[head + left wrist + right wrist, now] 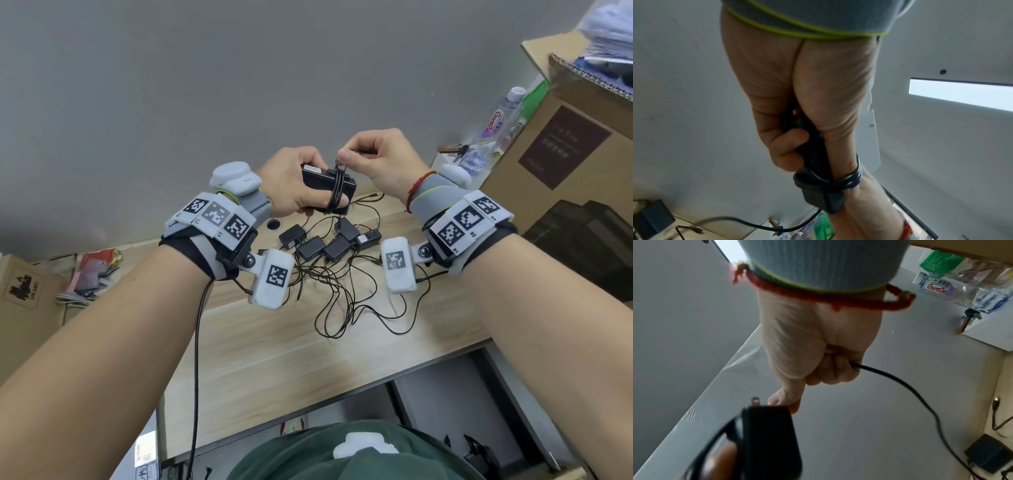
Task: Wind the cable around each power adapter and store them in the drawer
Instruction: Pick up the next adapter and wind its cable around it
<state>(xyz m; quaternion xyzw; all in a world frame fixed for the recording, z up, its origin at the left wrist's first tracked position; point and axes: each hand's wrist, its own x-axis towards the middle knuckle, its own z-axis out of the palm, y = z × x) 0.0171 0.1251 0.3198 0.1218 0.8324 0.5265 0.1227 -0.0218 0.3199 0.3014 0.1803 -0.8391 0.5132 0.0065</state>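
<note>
My left hand (294,185) grips a black power adapter (329,183) held up above the desk, its thumb pressed over cable loops wound round the body. My right hand (373,157) pinches that adapter's thin black cable (339,171) just above the block. In the left wrist view the adapter (818,194) shows with several cable turns across it and the thumb. The right wrist view shows the adapter (768,438) with a metal prong, and the cable (900,386) trailing from my curled fingers toward the desk. Several more black adapters (329,240) lie on the wooden desk (274,342) with tangled cables (349,301).
A cardboard box (561,144) stands at the right with a water bottle (496,120) and keys (455,150) beside it. A round cable hole (273,224) sits in the desk near the wall. Papers and another box (30,287) lie left. Under the desk front is a dark opening (445,394).
</note>
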